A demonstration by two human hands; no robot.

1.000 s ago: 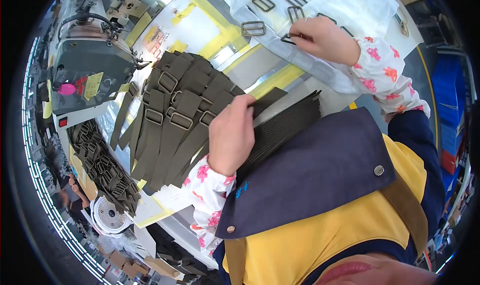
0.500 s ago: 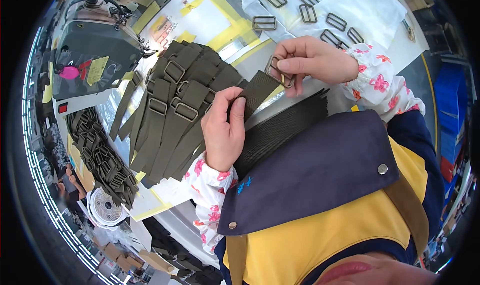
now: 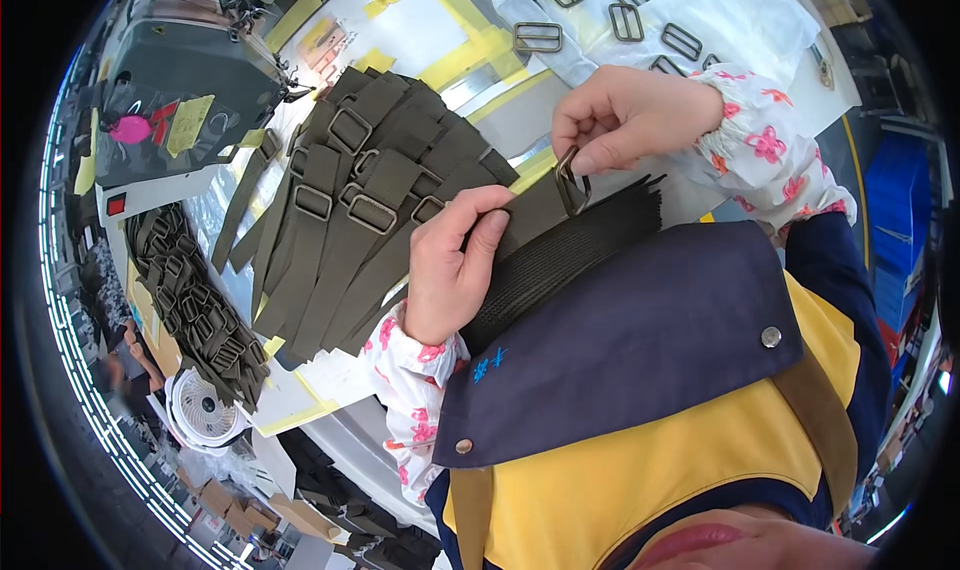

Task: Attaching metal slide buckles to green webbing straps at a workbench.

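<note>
My left hand (image 3: 455, 260) pinches a dark olive webbing strap (image 3: 533, 216) between thumb and fingers, its end pointing right. My right hand (image 3: 638, 120) grips a metal slide buckle (image 3: 573, 184), tilted steeply at the strap's end. Whether the webbing passes through the buckle's slot, I cannot tell. Just below both hands lies a stack of dark webbing strips (image 3: 570, 250), close against my apron. To the left of my left hand, a fanned pile of olive straps (image 3: 330, 240) carries several buckles threaded on them.
Loose slide buckles (image 3: 627, 22) lie on white plastic sheeting (image 3: 740, 15) at the far right. A grey sewing machine (image 3: 190, 90) stands at the far left. Below it hangs a bundle of buckled straps (image 3: 190, 290), near a white fan (image 3: 205, 410). Yellow tape (image 3: 450, 70) marks the table.
My right hand has turned the buckle from facing up to a steep tilt and lowered it toward the strap's end. My left hand still holds the strap.
</note>
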